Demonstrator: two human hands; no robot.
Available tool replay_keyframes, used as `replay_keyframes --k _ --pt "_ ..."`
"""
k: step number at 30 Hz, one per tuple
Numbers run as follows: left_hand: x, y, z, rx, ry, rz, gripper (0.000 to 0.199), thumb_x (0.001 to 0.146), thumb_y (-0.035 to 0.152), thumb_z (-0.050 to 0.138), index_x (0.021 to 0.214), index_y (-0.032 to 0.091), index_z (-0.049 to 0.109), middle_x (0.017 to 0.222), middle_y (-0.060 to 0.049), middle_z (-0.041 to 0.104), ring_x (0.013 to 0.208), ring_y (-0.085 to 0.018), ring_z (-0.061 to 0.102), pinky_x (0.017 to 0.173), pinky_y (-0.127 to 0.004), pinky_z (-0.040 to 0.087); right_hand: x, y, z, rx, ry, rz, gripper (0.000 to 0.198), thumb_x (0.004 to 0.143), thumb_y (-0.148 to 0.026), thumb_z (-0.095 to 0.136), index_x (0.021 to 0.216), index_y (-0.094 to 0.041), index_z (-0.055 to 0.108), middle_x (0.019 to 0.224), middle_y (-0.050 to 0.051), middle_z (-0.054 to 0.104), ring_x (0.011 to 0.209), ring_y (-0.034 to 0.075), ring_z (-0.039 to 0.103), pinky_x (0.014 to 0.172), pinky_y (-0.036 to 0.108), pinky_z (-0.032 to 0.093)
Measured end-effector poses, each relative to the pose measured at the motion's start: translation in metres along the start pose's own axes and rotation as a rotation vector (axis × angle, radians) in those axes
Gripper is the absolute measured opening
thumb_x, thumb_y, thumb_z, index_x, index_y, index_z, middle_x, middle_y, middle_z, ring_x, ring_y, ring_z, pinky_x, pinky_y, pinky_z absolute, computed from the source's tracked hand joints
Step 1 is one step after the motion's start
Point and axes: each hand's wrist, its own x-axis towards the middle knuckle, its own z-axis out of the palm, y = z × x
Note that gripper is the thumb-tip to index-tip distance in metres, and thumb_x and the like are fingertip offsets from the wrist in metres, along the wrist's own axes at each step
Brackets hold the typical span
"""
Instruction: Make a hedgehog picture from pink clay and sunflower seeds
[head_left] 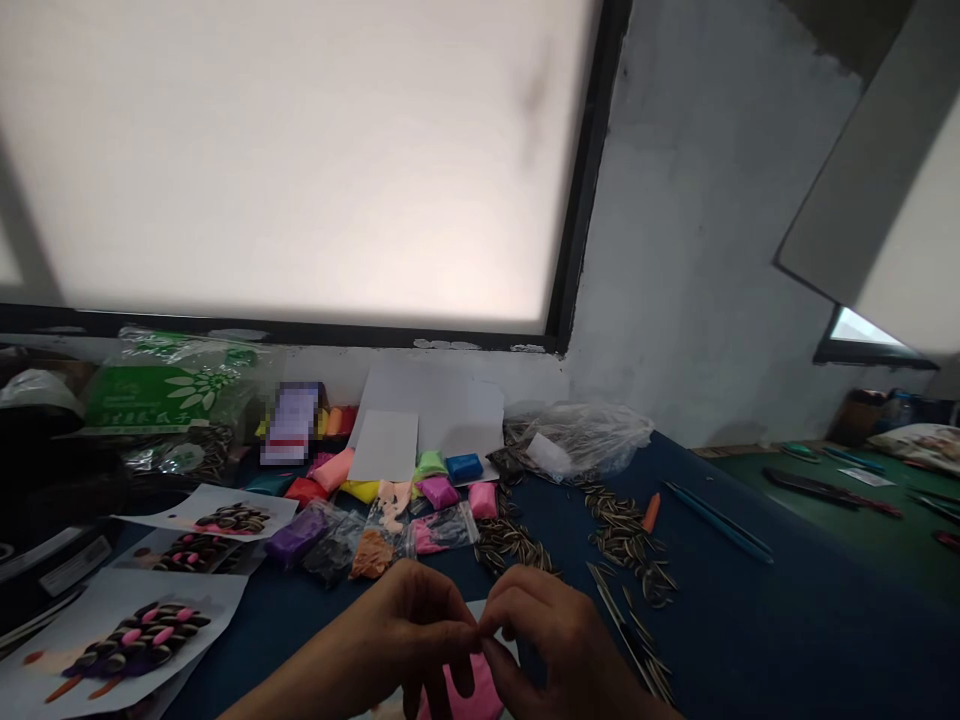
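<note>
My left hand (409,635) and my right hand (551,635) meet at the bottom middle of the head view. The thumb and fingers of each are pinched together, tip to tip. Whatever lies between the fingertips is too small or hidden to make out. Just below them shows a patch of bright pink clay (480,690), partly covered by the left fingers, with a white sheet around it. Beyond my hands lies a heap of striped sunflower seeds (517,545). Metal tweezers (626,635) rest to the right of my right hand.
Packets of coloured clay (307,530) spread behind my hands. Printed photo sheets (195,600) lie at left, below a green seed bag (172,390). More sunflower seeds (626,530), an orange clay stick (652,512) and blue tweezers (720,522) are at right. A wall (697,250) stands behind.
</note>
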Motion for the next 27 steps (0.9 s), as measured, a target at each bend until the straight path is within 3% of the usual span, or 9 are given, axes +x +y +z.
replay_keyframes --k 4,8,11,16,21,27 --pt "-0.004 0.008 0.010 0.073 0.068 -0.014 0.037 0.061 0.050 0.075 0.069 0.015 0.066 0.056 0.000 0.065 0.043 -0.013 0.060 0.038 -0.019 0.035 -0.002 0.000 0.003 -0.081 0.048 -0.010 0.011 0.072 -0.009 0.053 0.074 -0.021 0.054 0.072 0.003 0.060 0.062 0.015 0.056 0.054 0.025 0.036" --pt "-0.003 0.009 0.001 0.156 0.188 0.033 0.028 0.063 0.044 0.063 0.069 0.017 0.063 0.057 0.001 0.064 0.044 -0.014 0.060 0.037 -0.019 0.032 0.001 -0.004 -0.003 -0.009 0.076 0.110 0.009 0.079 -0.015 0.047 0.076 -0.021 0.053 0.070 0.001 0.055 0.058 0.013 0.051 0.052 0.025 0.034" --pt "-0.001 0.005 -0.021 0.218 0.297 0.098 0.035 0.066 0.052 0.060 0.071 0.017 0.061 0.065 0.000 0.066 0.051 -0.015 0.064 0.041 -0.019 0.035 0.005 -0.008 -0.008 0.143 -0.002 0.257 0.010 0.085 -0.021 0.049 0.080 -0.020 0.058 0.067 -0.001 0.052 0.056 0.013 0.049 0.051 0.024 0.036" --pt "0.001 -0.009 -0.048 0.330 0.468 0.138 0.045 0.071 0.062 0.051 0.077 0.018 0.057 0.072 -0.001 0.063 0.052 -0.016 0.061 0.047 -0.023 0.038 0.006 -0.008 -0.007 0.319 -0.103 0.408 0.011 0.082 -0.027 0.054 0.078 -0.019 0.061 0.062 -0.003 0.047 0.056 0.013 0.045 0.050 0.023 0.034" --pt "0.003 -0.025 -0.047 0.519 0.585 0.257 0.040 0.079 0.057 0.045 0.071 0.020 0.058 0.064 0.001 0.051 0.059 -0.017 0.049 0.055 -0.027 0.034 0.005 -0.006 -0.003 0.417 -0.150 0.476 0.020 0.086 -0.035 0.055 0.077 -0.017 0.061 0.066 0.000 0.053 0.060 0.014 0.047 0.054 0.026 0.035" --pt "0.006 -0.032 -0.046 0.672 0.619 0.296 0.041 0.086 0.051 0.040 0.072 0.019 0.060 0.065 -0.003 0.057 0.062 -0.020 0.052 0.055 -0.028 0.035 0.001 -0.003 0.004 0.424 -0.152 0.460 0.019 0.083 -0.031 0.058 0.077 -0.016 0.067 0.066 0.000 0.056 0.061 0.014 0.048 0.055 0.025 0.035"
